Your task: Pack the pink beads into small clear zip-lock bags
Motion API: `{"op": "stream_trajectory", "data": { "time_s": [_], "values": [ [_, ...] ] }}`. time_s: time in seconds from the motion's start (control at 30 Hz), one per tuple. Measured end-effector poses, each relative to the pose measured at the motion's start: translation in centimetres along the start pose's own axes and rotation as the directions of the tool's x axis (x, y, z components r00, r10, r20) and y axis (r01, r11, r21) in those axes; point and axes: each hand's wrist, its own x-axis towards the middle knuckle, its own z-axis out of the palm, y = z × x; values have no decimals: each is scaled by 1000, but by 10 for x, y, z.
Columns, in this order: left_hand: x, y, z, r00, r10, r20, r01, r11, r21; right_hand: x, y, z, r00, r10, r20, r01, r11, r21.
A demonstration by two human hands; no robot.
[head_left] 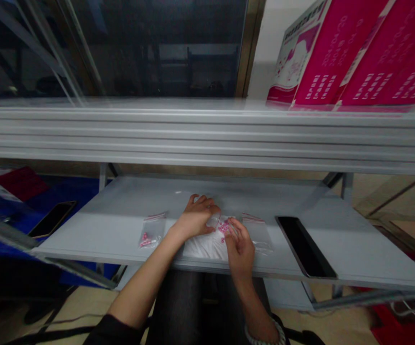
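Observation:
In the head view, a white cloth or tissue (205, 247) lies near the front edge of the grey shelf, with small pink-and-white pieces, like beads or capsules (224, 226), gathered on it. My left hand (199, 216) reaches over from the left, its fingers curled around a clear plastic bag (214, 219) with a reddish edge, partly hidden by the hand. My right hand (241, 244) is at the right side of the small pieces, thumb and index finger drawn close together; what lies between them is too small to make out.
Left of the hands is a zip bag (152, 231) holding several pink pieces. Flat clear zip bags (258, 234) lie to the right, then a black tablet or phone (306, 247). A metal beam (207, 139) crosses ahead; pink boxes (340, 57) stand above it. Another phone (52, 219) lies at left.

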Motion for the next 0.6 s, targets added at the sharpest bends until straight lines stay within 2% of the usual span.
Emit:
{"op": "stream_trajectory", "data": {
  "time_s": [0.1, 0.2, 0.27, 0.33, 0.4, 0.47, 0.53, 0.6],
  "values": [
    [-21, 15, 6, 985, -85, -151, 71, 993, -96, -3, -13, 1, 997, 68, 31, -70, 995, 66],
    [-45, 31, 22, 936, -228, -267, 175, 962, -209, -6, -26, -1, 969, 138, 204, -156, 985, 76],
    [-61, 39, 32, 906, -301, -298, 211, 931, -298, -7, -34, -3, 937, 191, 293, -222, 972, 74],
    [-73, 43, 37, 881, -384, -278, 210, 841, -498, -7, -41, -6, 905, 244, 348, -286, 955, 73],
    [-82, 42, 37, 860, -473, -190, 198, 654, -730, -6, -47, -10, 870, 277, 409, -329, 942, 63],
    [-87, 39, 34, 851, -517, -93, 199, 482, -853, -5, -52, -14, 837, 286, 466, -342, 939, 39],
    [-88, 37, 31, 848, -528, -44, 205, 402, -892, -5, -54, -17, 810, 290, 509, -344, 939, 12],
    [-87, 36, 29, 848, -529, -43, 206, 403, -892, -5, -55, -20, 796, 292, 531, -340, 941, -9]
  ]
}}
